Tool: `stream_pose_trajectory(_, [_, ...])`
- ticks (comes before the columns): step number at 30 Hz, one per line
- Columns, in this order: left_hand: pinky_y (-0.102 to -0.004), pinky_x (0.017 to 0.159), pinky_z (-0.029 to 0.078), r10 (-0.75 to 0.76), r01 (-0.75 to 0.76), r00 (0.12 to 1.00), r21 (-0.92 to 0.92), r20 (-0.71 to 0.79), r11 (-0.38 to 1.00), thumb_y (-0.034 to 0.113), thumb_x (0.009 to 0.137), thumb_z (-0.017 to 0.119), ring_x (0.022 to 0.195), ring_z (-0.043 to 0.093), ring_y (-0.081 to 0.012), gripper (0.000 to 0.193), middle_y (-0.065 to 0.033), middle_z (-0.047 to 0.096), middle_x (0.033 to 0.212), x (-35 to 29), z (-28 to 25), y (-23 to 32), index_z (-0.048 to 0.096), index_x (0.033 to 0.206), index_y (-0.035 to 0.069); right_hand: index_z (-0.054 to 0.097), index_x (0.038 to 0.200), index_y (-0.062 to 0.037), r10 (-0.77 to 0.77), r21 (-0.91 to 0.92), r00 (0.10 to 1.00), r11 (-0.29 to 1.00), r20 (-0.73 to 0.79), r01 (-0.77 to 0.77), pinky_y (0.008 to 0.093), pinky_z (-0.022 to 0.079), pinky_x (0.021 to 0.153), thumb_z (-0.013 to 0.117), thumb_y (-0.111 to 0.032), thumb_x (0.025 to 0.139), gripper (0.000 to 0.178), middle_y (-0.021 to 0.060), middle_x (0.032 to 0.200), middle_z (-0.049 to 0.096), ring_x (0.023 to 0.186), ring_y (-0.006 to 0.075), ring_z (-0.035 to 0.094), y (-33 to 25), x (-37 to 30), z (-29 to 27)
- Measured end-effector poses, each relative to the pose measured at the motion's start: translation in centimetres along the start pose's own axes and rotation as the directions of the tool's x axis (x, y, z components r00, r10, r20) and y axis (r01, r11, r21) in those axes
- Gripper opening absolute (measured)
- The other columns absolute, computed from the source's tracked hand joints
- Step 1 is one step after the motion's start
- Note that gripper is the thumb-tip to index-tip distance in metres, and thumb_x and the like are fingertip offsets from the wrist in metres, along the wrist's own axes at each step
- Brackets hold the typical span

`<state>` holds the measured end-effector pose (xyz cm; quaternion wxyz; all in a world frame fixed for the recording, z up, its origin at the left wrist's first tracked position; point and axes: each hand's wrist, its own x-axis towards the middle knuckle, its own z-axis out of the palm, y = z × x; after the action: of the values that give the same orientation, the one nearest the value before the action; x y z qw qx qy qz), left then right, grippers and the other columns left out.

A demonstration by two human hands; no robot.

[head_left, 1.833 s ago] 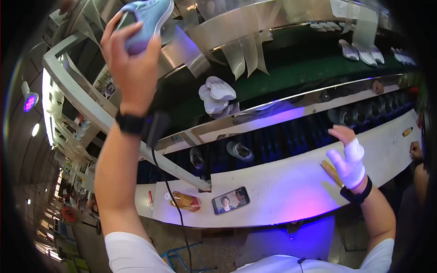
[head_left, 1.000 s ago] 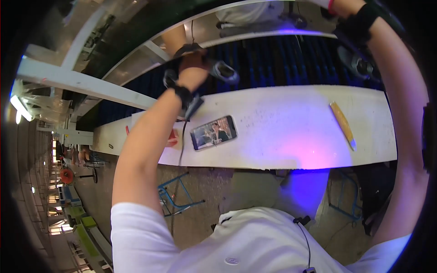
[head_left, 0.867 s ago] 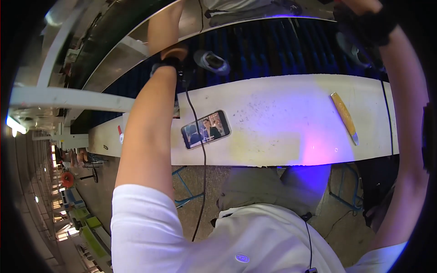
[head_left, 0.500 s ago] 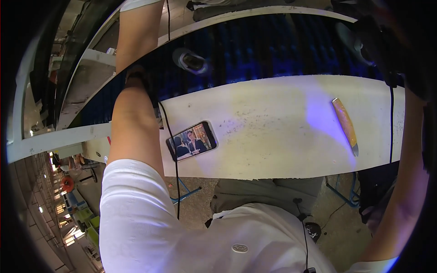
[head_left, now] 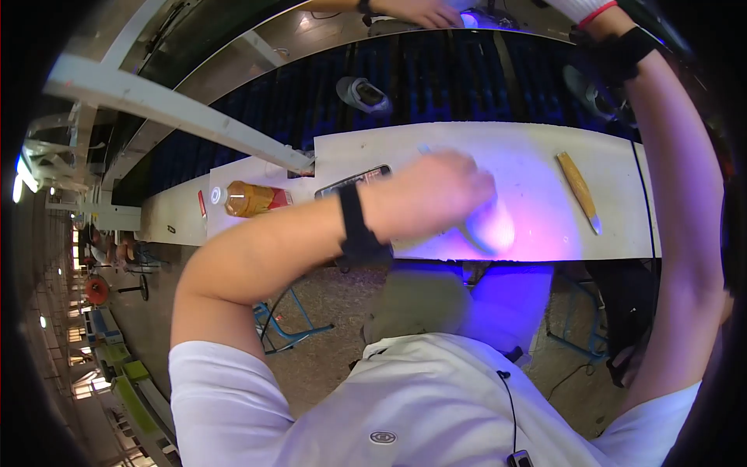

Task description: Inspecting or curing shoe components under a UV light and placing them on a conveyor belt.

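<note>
Over the white tabletop [head_left: 373,148], my left hand [head_left: 440,191] is closed and smeared by motion, with a black band at its wrist. A pale curved object [head_left: 492,227] under its fingers glows pink and purple; its kind is too blurred to tell. My right hand [head_left: 587,9], in a white glove with a red cuff, reaches up to the top edge over the dark conveyor, its fingers out of sight. To the right on the tabletop lies a knife [head_left: 576,183] with a yellow handle. A phone [head_left: 354,180] shows partly behind my left wrist.
The dark roller conveyor [head_left: 303,101] runs beyond the tabletop and carries a grey-white shoe [head_left: 364,95]. Another person's hand [head_left: 424,12] is at the far side. A bottle of amber drink [head_left: 250,198] lies on its side at left, near a white metal beam [head_left: 187,109].
My left arm has come back from the conveyor to over the tabletop, with a pale object at the hand. My right glove has come into view. The view has shifted, showing the bottle.
</note>
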<state>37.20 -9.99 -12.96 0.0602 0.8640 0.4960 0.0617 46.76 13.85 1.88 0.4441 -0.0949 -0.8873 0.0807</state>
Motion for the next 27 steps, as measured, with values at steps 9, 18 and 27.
stream_pose_trajectory(9, [-0.0556, 0.128, 0.03, 0.097, -0.067, 0.976, 0.155, -0.195, 0.986, 0.022, 0.092, 0.058, 0.152, 0.043, -0.0376, 0.049, -0.0156, 0.053, 0.157, -3.1, 7.4, 11.9, 0.064, 0.136, 0.0, 0.073, 0.103, -0.0061, 0.103, -0.179, 0.994, 0.979, 0.046, -0.094, 0.0438, 0.056, 0.087, 0.076, -0.027, 0.091, 0.024, 0.0204, 0.103, 0.073, 0.099, 0.0395, 0.072, -3.9, 1.1, -0.6])
stream_pose_trajectory(18, [-0.0529, 0.13, 0.024, -0.053, 0.125, 0.952, 0.227, -0.3, 0.966, 0.022, 0.094, 0.057, 0.154, 0.042, -0.0268, 0.053, -0.0107, 0.053, 0.158, -5.0, 13.5, 13.0, 0.06, 0.144, 0.006, 0.07, 0.106, 0.0011, 0.069, -0.026, 0.956, 0.998, 0.285, -0.064, 0.0369, 0.057, 0.088, 0.077, -0.018, 0.093, 0.024, 0.0164, 0.101, 0.076, 0.095, 0.0253, 0.073, -4.9, 1.5, 0.9])
stream_pose_trajectory(27, [-0.0519, 0.131, 0.02, -0.041, 0.131, 0.929, 0.225, -0.368, 0.965, 0.02, 0.095, 0.058, 0.154, 0.042, -0.0249, 0.05, -0.0068, 0.055, 0.157, -3.2, 15.6, 13.1, 0.061, 0.144, 0.01, 0.065, 0.13, -0.0012, 0.38, 0.942, 0.922, 0.273, 0.078, -0.193, 0.0287, 0.053, 0.095, 0.062, -0.02, 0.108, 0.029, 0.0034, 0.119, 0.071, 0.108, 0.0153, 0.068, -3.9, 0.4, 3.2])
